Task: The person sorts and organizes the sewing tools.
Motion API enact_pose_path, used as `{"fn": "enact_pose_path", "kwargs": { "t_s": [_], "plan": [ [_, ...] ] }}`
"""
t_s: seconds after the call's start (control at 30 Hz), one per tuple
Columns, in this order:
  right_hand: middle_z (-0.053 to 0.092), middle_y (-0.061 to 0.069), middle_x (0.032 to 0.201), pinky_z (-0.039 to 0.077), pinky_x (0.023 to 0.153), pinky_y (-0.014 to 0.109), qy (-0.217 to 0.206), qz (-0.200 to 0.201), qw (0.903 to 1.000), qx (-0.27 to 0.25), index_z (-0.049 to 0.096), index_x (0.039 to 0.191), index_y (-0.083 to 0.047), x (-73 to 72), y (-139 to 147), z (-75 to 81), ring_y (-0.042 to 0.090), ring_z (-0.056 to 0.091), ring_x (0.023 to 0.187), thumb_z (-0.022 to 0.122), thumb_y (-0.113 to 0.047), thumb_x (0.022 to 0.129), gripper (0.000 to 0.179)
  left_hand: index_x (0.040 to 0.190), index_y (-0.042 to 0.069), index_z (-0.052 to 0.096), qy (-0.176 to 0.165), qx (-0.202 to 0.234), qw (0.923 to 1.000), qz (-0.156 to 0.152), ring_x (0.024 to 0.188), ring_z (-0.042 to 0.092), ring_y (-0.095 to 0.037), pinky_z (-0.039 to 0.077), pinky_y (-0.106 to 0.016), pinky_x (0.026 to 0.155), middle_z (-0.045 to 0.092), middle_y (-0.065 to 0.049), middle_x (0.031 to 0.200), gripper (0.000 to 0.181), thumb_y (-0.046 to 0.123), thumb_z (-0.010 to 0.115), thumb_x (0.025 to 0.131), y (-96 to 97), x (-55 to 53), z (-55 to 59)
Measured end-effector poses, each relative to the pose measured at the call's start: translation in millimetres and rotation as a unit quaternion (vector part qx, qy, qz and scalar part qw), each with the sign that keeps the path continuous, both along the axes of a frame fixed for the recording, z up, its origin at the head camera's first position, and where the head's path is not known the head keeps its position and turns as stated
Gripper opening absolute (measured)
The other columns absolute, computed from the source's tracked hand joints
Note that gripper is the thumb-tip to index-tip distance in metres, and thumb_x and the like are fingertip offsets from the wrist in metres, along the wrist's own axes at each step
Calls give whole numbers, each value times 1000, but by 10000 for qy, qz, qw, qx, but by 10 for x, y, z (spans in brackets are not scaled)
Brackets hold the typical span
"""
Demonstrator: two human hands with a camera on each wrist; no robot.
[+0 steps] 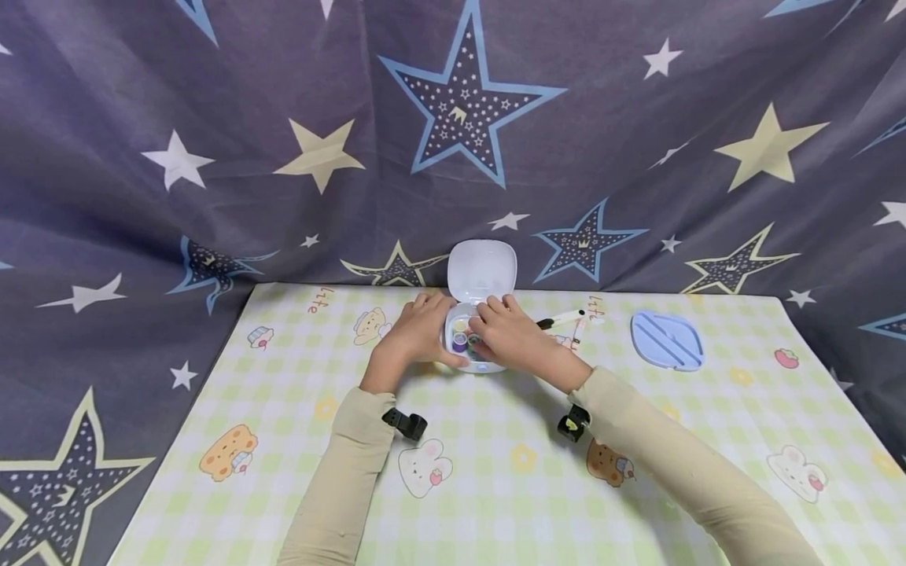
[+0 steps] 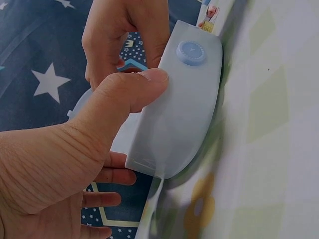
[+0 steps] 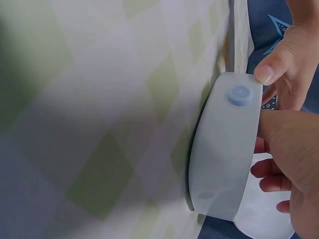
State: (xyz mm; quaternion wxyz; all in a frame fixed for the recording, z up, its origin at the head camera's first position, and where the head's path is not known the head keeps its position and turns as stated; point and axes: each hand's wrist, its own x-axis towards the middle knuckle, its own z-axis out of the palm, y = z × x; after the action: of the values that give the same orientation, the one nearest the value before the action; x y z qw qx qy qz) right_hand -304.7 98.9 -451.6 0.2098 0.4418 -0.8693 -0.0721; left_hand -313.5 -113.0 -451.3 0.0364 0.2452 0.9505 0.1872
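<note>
A small white box (image 1: 458, 365) with a blue button on its front stands near the table's back edge, its hinged lid (image 1: 483, 269) raised. My left hand (image 1: 418, 334) grips the box's left side. In the left wrist view the left thumb (image 2: 129, 89) presses on the front rim. My right hand (image 1: 517, 342) reaches over the right side, with thumb and forefinger down inside the box. The box wall hides those fingertips in the right wrist view, so I cannot tell what they hold. A purple spool (image 1: 460, 342) shows inside, beside the right fingers.
Right of the box lies a black-and-white pen-like tool (image 1: 562, 320), partly behind my right hand. Farther right is a light-blue tray (image 1: 668, 340) with diagonal slots. A star-patterned curtain (image 1: 453, 118) hangs behind the table (image 1: 481, 495), which has a checked cover.
</note>
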Motion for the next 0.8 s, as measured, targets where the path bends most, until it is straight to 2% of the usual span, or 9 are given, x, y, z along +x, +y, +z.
{"fn": "enact_pose_path", "kwargs": {
  "t_s": [0.17, 0.8],
  "plan": [
    [61, 7, 95, 38, 79, 39, 77, -16, 10000, -34, 63, 95, -10, -3, 5, -15, 24, 46, 86, 74, -36, 92, 28, 143, 7, 51, 12, 3, 10000, 17, 131, 46, -33, 42, -54, 109, 55, -9, 137, 99, 52, 93, 64, 0, 0, -1],
    [60, 7, 92, 38, 78, 40, -49, -49, 9999, -139, 62, 92, -11, -21, 28, -49, 25, 44, 84, 73, -38, 93, 29, 143, 7, 51, 52, 44, 10000, 8, 131, 46, -32, 41, -53, 109, 55, -8, 136, 101, 51, 93, 63, 0, -9, -26]
  ]
}}
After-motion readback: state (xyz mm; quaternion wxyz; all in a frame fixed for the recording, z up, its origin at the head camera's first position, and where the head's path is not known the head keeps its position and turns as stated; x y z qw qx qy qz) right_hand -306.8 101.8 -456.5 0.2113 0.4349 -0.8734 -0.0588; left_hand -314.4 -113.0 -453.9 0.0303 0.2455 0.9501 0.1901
